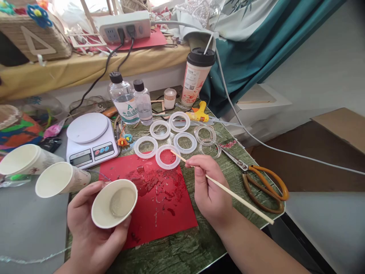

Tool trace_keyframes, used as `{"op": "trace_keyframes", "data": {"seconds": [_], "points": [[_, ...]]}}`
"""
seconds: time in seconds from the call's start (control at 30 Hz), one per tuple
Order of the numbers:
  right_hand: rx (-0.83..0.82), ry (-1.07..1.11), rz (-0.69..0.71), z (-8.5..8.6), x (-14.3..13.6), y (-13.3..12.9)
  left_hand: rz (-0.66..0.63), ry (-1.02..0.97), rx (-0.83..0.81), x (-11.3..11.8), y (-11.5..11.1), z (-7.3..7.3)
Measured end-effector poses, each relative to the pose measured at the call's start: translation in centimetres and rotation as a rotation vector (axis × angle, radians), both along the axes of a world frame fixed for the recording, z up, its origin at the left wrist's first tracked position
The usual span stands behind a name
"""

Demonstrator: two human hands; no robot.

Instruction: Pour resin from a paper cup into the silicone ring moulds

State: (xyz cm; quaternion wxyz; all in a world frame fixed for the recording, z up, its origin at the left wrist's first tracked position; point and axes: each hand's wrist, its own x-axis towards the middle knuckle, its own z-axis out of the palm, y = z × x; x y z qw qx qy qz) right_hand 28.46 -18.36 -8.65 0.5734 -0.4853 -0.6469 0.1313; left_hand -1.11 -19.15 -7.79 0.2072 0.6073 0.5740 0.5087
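My left hand (94,232) is wrapped round a white paper cup (99,207), tilted so a little clear liquid shows at its bottom. Between the fingers of my right hand (209,184) is a thin wooden stick (239,198). The stick's tip lies at a translucent ring mold (168,166) on the upper edge of a red sheet (182,217). Several more such rings, one of them a ring mold (185,149) to the right, lie around it. Wet, shiny smears cover part of the sheet.
A white scale (91,139) and two paper cups, one a near cup (57,182), stand left. Behind are a labelled bottle (124,102), a smaller bottle (144,104) and a drink cup (196,78). Scissors (265,182) and a yellow glue gun (201,113) lie right; a cable crosses there.
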Motion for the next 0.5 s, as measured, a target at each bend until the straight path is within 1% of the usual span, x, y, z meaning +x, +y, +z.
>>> {"op": "trace_keyframes", "data": {"seconds": [0.13, 0.3, 0.5], "points": [[-0.008, 0.01, -0.021, -0.13, 0.1, 0.08, -0.002, -0.007, -0.011, -0.06, -0.02, 0.11], [-0.022, 0.024, -0.049, -0.37, 0.18, 0.2, 0.033, -0.002, -0.038, 0.31, 0.24, 0.28], [-0.032, 0.037, -0.078, -0.49, 0.38, 0.5, 0.04, 0.007, -0.013, 0.27, 0.02, 0.15]]}}
